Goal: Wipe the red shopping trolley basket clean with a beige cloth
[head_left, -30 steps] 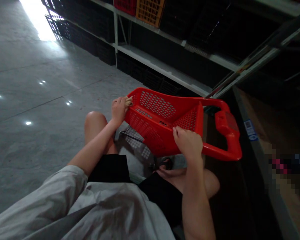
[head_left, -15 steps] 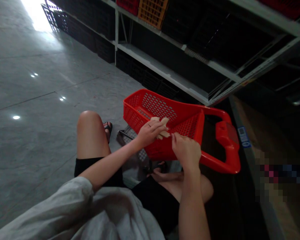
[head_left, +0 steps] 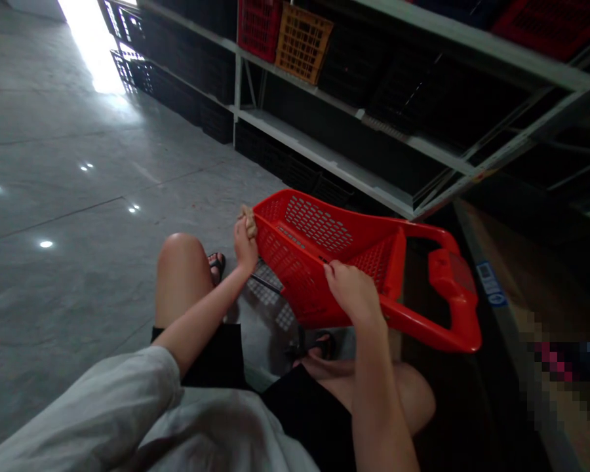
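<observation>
A red plastic shopping cart [head_left: 299, 275] stands close in front of my knees, its perforated basket turned to the left and its handle to the right. My left hand [head_left: 246, 246] is closed on a crumpled beige cloth [head_left: 248, 219], held against the outer left end of the basket. With closed fingers my right hand [head_left: 354, 288] grips the near rim of the basket, at about the middle of its length. The basket's inside shows no load.
Beyond the cart runs a metal shelf rack [head_left: 324, 154] with dark crates, a red crate [head_left: 259, 29] and a yellow crate [head_left: 303, 42]. A wooden board [head_left: 535, 314] lies to the right. Grey concrete floor [head_left: 78, 282] stretches to the left.
My left hand has moved left with the cloth, from the basket's near rim to its left end. My right hand stays at the near rim. The view has shifted slightly.
</observation>
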`<action>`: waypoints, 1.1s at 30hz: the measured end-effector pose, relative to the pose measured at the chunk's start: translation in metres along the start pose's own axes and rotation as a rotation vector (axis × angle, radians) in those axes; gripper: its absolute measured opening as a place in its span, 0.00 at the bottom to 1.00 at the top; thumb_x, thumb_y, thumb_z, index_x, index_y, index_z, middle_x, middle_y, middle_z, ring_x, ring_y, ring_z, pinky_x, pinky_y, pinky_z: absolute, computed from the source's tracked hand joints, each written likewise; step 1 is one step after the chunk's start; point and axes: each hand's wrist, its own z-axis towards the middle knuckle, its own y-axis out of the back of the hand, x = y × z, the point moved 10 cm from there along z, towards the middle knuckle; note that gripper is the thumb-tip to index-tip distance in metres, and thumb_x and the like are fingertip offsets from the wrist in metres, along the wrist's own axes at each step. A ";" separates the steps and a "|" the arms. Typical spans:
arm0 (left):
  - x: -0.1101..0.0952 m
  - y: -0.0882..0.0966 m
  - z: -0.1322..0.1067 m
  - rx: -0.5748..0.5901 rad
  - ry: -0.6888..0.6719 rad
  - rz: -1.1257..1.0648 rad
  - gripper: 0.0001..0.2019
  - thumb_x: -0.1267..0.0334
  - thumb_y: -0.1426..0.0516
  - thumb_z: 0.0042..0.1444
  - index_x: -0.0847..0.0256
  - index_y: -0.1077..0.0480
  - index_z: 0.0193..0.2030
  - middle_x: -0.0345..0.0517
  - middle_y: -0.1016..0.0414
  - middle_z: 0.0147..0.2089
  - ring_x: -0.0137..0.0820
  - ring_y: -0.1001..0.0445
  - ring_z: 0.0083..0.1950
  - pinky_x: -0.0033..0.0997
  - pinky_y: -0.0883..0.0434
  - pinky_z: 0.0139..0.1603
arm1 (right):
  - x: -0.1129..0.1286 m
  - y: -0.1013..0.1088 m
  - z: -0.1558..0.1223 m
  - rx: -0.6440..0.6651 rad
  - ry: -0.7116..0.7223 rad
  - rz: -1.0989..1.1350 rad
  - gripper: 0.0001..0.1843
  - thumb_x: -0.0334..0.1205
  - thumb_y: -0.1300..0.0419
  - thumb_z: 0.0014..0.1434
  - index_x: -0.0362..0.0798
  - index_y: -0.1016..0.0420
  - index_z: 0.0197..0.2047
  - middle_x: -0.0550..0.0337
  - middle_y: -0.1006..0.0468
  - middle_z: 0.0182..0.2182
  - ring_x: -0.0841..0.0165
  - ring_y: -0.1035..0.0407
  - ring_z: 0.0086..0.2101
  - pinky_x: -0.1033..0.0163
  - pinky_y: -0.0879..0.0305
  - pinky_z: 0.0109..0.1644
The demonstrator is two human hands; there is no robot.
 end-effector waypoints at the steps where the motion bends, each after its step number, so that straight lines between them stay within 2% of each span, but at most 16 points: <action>1: 0.002 -0.005 -0.027 -0.022 0.017 -0.014 0.28 0.79 0.51 0.50 0.62 0.35 0.59 0.58 0.31 0.63 0.41 0.34 0.67 0.49 0.38 0.71 | 0.010 -0.002 0.008 0.017 0.016 0.034 0.21 0.42 0.57 0.74 0.46 0.23 0.47 0.46 0.14 0.40 0.60 0.18 0.39 0.63 0.32 0.39; 3: 0.005 -0.016 -0.073 -0.040 0.048 -0.038 0.27 0.78 0.49 0.50 0.60 0.35 0.58 0.57 0.30 0.60 0.40 0.32 0.64 0.48 0.36 0.70 | 0.027 -0.006 0.024 0.033 0.030 0.083 0.22 0.42 0.58 0.74 0.44 0.23 0.48 0.44 0.15 0.41 0.59 0.18 0.41 0.62 0.30 0.42; 5: 0.008 -0.022 -0.094 -0.050 0.081 -0.073 0.24 0.76 0.48 0.51 0.60 0.34 0.56 0.55 0.29 0.57 0.40 0.30 0.61 0.45 0.34 0.68 | 0.037 -0.010 0.035 0.040 0.030 0.108 0.23 0.42 0.59 0.74 0.44 0.23 0.49 0.43 0.15 0.42 0.59 0.18 0.42 0.62 0.29 0.44; 7: 0.013 -0.020 -0.082 -0.079 0.134 -0.107 0.19 0.73 0.47 0.54 0.59 0.33 0.54 0.54 0.28 0.55 0.39 0.29 0.59 0.43 0.34 0.66 | 0.040 -0.014 0.040 0.043 0.030 0.115 0.24 0.42 0.60 0.74 0.46 0.23 0.49 0.43 0.15 0.41 0.59 0.18 0.42 0.61 0.29 0.44; 9: 0.017 -0.014 -0.048 -0.131 0.190 -0.128 0.16 0.70 0.46 0.57 0.59 0.32 0.52 0.53 0.27 0.53 0.39 0.29 0.59 0.43 0.34 0.66 | 0.040 -0.018 0.040 0.044 0.031 0.113 0.24 0.43 0.60 0.74 0.47 0.24 0.50 0.44 0.14 0.41 0.59 0.18 0.42 0.60 0.28 0.45; 12: 0.010 -0.006 -0.002 -0.201 0.210 -0.134 0.15 0.70 0.47 0.59 0.58 0.32 0.52 0.51 0.28 0.53 0.38 0.29 0.58 0.42 0.35 0.66 | 0.038 -0.019 0.039 0.041 0.017 0.109 0.23 0.43 0.60 0.74 0.47 0.24 0.51 0.45 0.14 0.41 0.60 0.18 0.41 0.60 0.29 0.46; 14: -0.004 -0.009 -0.005 -0.208 0.171 -0.122 0.15 0.71 0.48 0.58 0.57 0.33 0.51 0.50 0.28 0.53 0.38 0.30 0.58 0.42 0.35 0.65 | 0.038 -0.019 0.039 0.043 0.003 0.108 0.23 0.43 0.59 0.74 0.47 0.24 0.50 0.44 0.14 0.41 0.60 0.18 0.42 0.61 0.29 0.46; 16: -0.024 -0.019 -0.040 -0.154 0.091 -0.109 0.15 0.72 0.49 0.58 0.56 0.34 0.50 0.51 0.29 0.53 0.38 0.31 0.59 0.43 0.36 0.66 | 0.039 -0.019 0.040 0.042 -0.008 0.106 0.23 0.43 0.60 0.74 0.47 0.24 0.50 0.44 0.14 0.41 0.60 0.18 0.42 0.61 0.30 0.45; 20: -0.047 -0.045 -0.138 0.090 -0.028 -0.092 0.15 0.70 0.46 0.57 0.55 0.33 0.50 0.52 0.31 0.54 0.41 0.32 0.60 0.47 0.36 0.66 | 0.038 -0.021 0.040 0.011 -0.005 0.086 0.22 0.44 0.59 0.74 0.48 0.24 0.49 0.46 0.14 0.39 0.59 0.18 0.39 0.62 0.31 0.41; 22: -0.045 -0.050 -0.157 0.197 -0.052 -0.112 0.15 0.71 0.45 0.55 0.55 0.32 0.49 0.51 0.31 0.53 0.40 0.31 0.57 0.46 0.33 0.62 | 0.036 -0.022 0.038 -0.014 0.005 0.073 0.20 0.43 0.58 0.74 0.49 0.25 0.49 0.48 0.14 0.39 0.59 0.18 0.39 0.62 0.32 0.40; 23: -0.042 -0.049 -0.154 0.223 -0.060 -0.127 0.15 0.72 0.46 0.54 0.55 0.32 0.48 0.50 0.30 0.51 0.40 0.31 0.56 0.45 0.32 0.61 | 0.036 -0.023 0.037 -0.024 0.012 0.070 0.20 0.42 0.58 0.74 0.49 0.25 0.49 0.48 0.14 0.40 0.59 0.18 0.39 0.62 0.32 0.40; 25: -0.030 -0.040 -0.121 0.197 -0.049 -0.145 0.14 0.72 0.47 0.53 0.55 0.33 0.46 0.50 0.30 0.49 0.39 0.31 0.54 0.44 0.32 0.60 | 0.036 -0.023 0.035 -0.040 0.027 0.069 0.19 0.42 0.58 0.73 0.49 0.26 0.49 0.49 0.14 0.40 0.59 0.18 0.39 0.62 0.32 0.39; 28: 0.007 -0.011 -0.047 -0.050 0.132 -0.077 0.12 0.70 0.49 0.56 0.56 0.35 0.47 0.51 0.31 0.50 0.40 0.32 0.55 0.45 0.33 0.62 | 0.037 -0.023 0.034 -0.050 0.032 0.066 0.19 0.41 0.57 0.73 0.49 0.26 0.49 0.50 0.14 0.40 0.59 0.18 0.39 0.62 0.32 0.39; 30: 0.020 -0.004 -0.011 -0.114 0.183 -0.054 0.12 0.70 0.49 0.57 0.57 0.36 0.48 0.51 0.32 0.51 0.40 0.32 0.57 0.44 0.34 0.64 | 0.038 -0.022 0.035 -0.052 0.026 0.061 0.18 0.41 0.57 0.73 0.49 0.26 0.49 0.50 0.14 0.39 0.59 0.18 0.39 0.62 0.32 0.38; 32: 0.024 -0.005 -0.003 -0.113 0.177 -0.041 0.15 0.73 0.49 0.56 0.57 0.36 0.50 0.52 0.32 0.53 0.40 0.32 0.58 0.44 0.35 0.66 | 0.039 -0.021 0.035 -0.056 0.019 0.054 0.18 0.41 0.57 0.73 0.49 0.26 0.48 0.50 0.14 0.39 0.59 0.18 0.39 0.62 0.32 0.38; 33: 0.026 -0.008 -0.011 -0.097 0.177 -0.032 0.17 0.74 0.49 0.55 0.57 0.37 0.51 0.53 0.33 0.54 0.40 0.33 0.59 0.45 0.36 0.67 | 0.039 -0.021 0.036 -0.059 0.017 0.051 0.18 0.41 0.57 0.73 0.49 0.26 0.48 0.50 0.14 0.38 0.59 0.18 0.39 0.62 0.32 0.38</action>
